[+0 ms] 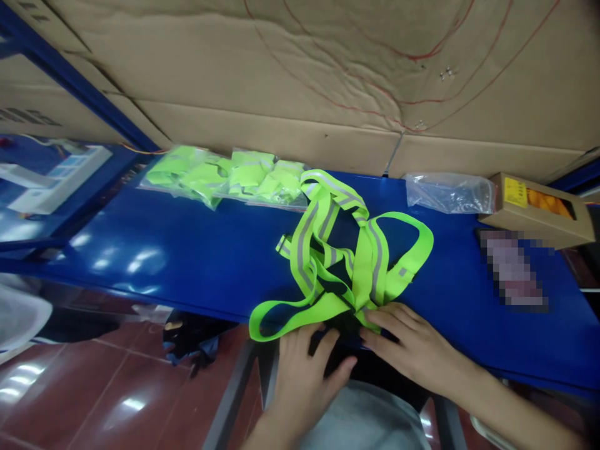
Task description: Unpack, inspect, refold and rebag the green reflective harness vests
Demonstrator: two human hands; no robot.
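Observation:
A lime-yellow reflective vest point(370, 262) made of elastic straps with grey stripes lies loosely tangled on the blue table. One of its loops reaches left over the front edge. My left hand point(307, 372) is at that edge beside the lower straps, fingers spread and thumb apart, holding nothing visible. At the vest's near end, my right hand point(407, 344) has a strap between its thumb and fingers; part of this grip is hidden. Several clear bags point(253, 175) of folded lime-yellow vests lie in a row along the back of the table.
On the right are an empty-looking clear plastic bag point(450, 194), a cardboard box point(539, 215) with orange contents and a pixelated flat object point(513, 269). Cardboard point(281, 125) lines the back of the blue table point(154, 250). A white device point(60, 181) stands at far left.

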